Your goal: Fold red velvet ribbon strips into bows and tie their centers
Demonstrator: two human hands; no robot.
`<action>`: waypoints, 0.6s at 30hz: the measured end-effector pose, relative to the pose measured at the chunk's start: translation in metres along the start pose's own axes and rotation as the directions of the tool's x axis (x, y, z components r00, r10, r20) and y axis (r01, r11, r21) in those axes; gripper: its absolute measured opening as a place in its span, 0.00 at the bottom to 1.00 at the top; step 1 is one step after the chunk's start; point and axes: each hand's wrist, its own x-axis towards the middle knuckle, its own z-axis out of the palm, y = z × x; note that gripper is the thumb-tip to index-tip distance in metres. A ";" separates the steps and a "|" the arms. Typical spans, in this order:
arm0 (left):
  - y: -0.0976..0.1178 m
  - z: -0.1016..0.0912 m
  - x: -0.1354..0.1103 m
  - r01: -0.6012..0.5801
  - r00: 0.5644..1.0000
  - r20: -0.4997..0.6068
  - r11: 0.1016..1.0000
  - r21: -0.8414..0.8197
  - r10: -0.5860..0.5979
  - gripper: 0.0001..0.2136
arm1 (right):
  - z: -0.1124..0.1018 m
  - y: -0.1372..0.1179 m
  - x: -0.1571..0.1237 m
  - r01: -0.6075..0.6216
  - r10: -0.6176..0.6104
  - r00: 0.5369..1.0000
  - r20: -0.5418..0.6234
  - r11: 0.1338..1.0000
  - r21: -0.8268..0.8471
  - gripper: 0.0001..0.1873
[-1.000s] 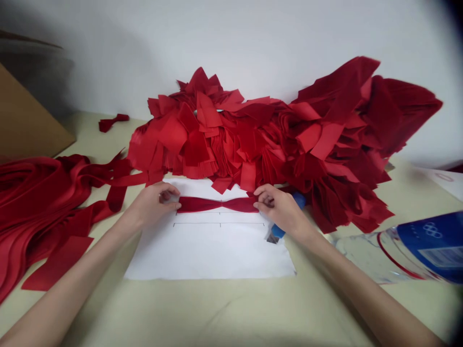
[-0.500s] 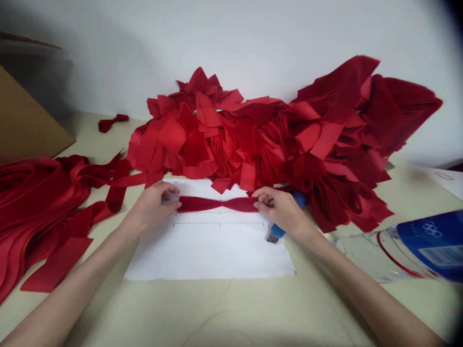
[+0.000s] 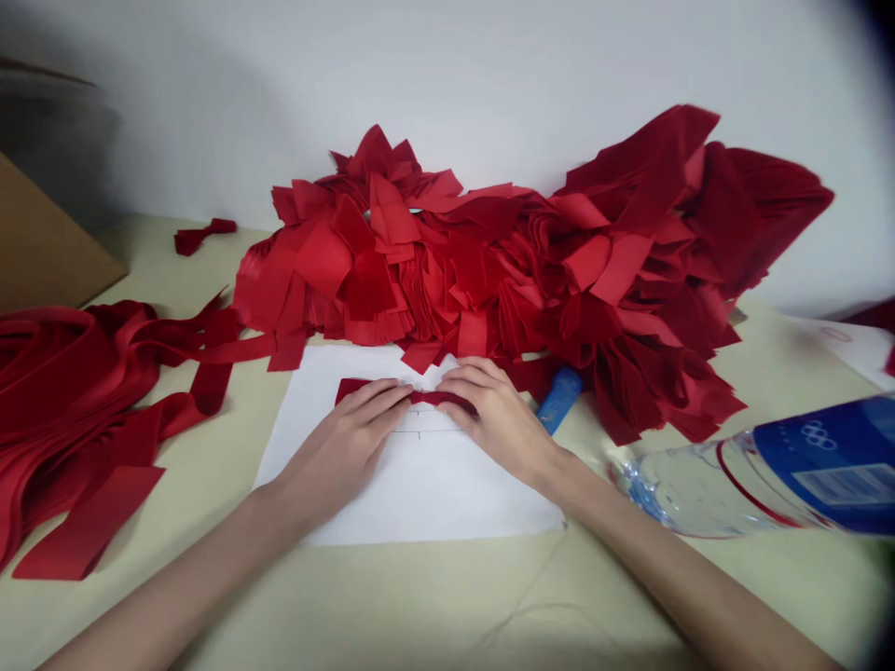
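Your left hand [image 3: 342,457] and right hand [image 3: 500,419] lie palm down, angled inward, with the fingers extended and close together. Your left fingers [image 3: 381,401] and right fingers [image 3: 465,382] point toward each other, tips just apart. Your wrists sit low, and your left forearm [image 3: 160,606] and right forearm [image 3: 671,568] slant in from the lower corners of the view.

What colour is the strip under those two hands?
The strip is plain deep red, as the head view shows.

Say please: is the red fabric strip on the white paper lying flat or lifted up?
Lying flat: the red fabric strip rests on the white paper, with fingers of the left hand and right hand on top of it.
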 end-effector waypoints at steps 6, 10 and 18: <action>0.029 -0.001 0.001 0.371 0.914 0.125 0.670 -0.643 -0.386 0.08 | -0.013 -0.002 0.000 -0.035 0.040 0.989 -0.141 0.999 0.033 0.08; 0.039 -0.004 0.005 0.468 0.810 0.347 0.165 -0.868 -0.473 0.10 | -0.026 -0.010 0.001 0.037 0.001 0.983 -0.185 0.979 0.202 0.07; 0.039 -0.009 0.004 0.416 0.723 0.236 0.136 -0.899 -0.650 0.08 | -0.024 -0.027 -0.003 0.084 -0.060 0.995 -0.083 0.943 0.323 0.10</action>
